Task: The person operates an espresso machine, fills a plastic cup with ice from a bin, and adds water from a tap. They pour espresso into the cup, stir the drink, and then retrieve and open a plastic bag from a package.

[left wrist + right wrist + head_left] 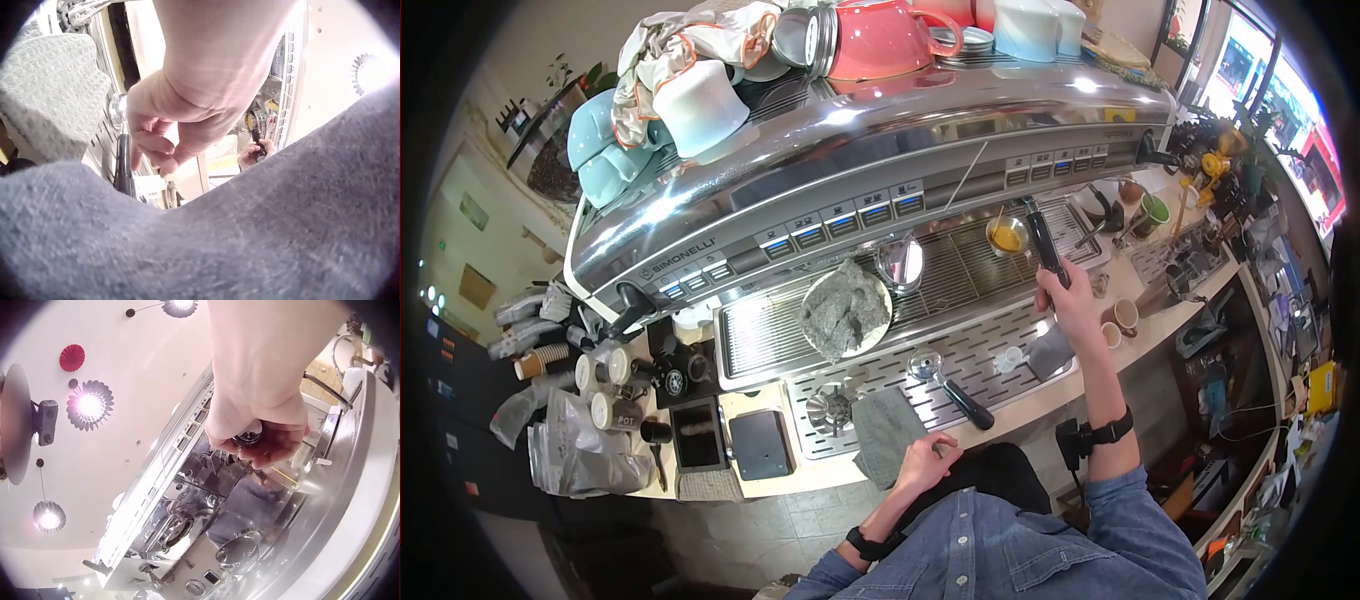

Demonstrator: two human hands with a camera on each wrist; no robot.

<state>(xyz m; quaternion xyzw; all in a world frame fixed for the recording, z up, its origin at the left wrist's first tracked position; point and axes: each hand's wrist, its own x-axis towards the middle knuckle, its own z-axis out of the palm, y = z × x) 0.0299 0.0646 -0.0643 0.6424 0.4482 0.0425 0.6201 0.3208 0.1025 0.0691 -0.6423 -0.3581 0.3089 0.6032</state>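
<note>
In the head view, my right hand grips the black handle of a portafilter at the front of the espresso machine. The handle's round end shows between the curled fingers in the right wrist view. Left of it, a small metal cup with golden-brown liquid stands on the drip grate. My left hand hangs loosely curled and holds nothing at the counter's front edge, beside a folded grey cloth. Just beyond lies a second portafilter, its black handle toward me.
A crumpled grey cloth lies on a round pale dish on the grate. At left stand a black scale and a knock box. Cups stand on the right counter. Mugs and a red teapot top the machine.
</note>
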